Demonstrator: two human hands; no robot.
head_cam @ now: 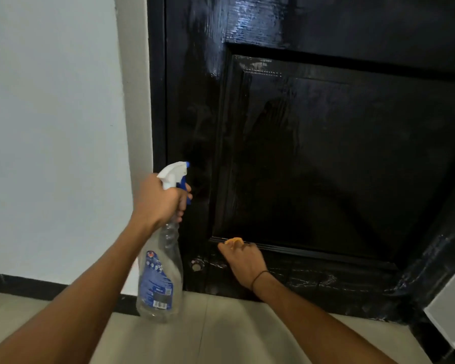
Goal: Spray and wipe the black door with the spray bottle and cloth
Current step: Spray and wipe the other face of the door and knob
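The glossy black door (pixel 326 153) fills the right and middle of the head view, with a recessed panel. My left hand (pixel 159 199) grips the neck of a clear spray bottle (pixel 159 279) with a white and blue trigger head, nozzle towards the door's left stile. My right hand (pixel 243 261) is low on the door, fingers curled around an orange cloth (pixel 234 240) pressed against the panel's lower moulding. Only a small bit of the cloth shows above the fingers.
A white wall (pixel 50 127) with a black skirting strip stands left of the door frame. Beige floor tiles (pixel 216 332) lie below. A small round metal fitting (pixel 197 265) sits low on the door. A light grey object edge (pixel 452 311) shows at the lower right.
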